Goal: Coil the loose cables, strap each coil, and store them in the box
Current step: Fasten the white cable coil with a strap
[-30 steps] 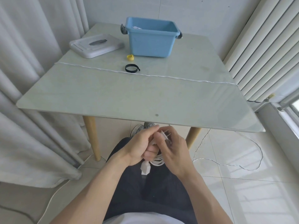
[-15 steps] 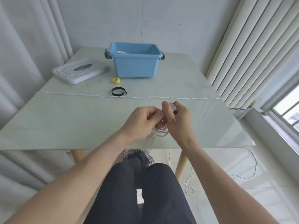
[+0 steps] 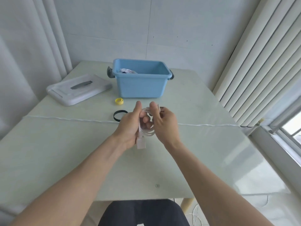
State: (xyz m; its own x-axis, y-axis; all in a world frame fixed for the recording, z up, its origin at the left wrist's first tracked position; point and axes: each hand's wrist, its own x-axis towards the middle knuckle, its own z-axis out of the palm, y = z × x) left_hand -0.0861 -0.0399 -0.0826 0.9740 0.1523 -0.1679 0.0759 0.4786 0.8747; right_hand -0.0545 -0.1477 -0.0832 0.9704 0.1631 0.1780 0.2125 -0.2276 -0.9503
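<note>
Both hands meet above the middle of the pale bench point(image 3: 211, 152), holding a coiled white cable point(image 3: 147, 128) between them. The left hand point(image 3: 130, 128) has its grip curled around the coil's left side, thumb raised, with a white plug hanging below the palm. The right hand point(image 3: 164, 124) has its grip pinched on the top of the coil, thumb up, fingers bent around the loops.

At 12 o'clock from the hands stands the blue box point(image 3: 140, 85), open, with a white coil lying in its left part. A white lid point(image 3: 78, 90) lies flat at 10 o'clock, just beside the box. A yellow strap point(image 3: 119, 101), rolled up, sits near the box's front wall, and a black strap point(image 3: 118, 115) forms a ring at 9 o'clock, partly behind the left hand. A thin white cable point(image 3: 73, 119) stretches across the bench from side to side, passing behind the hands.
</note>
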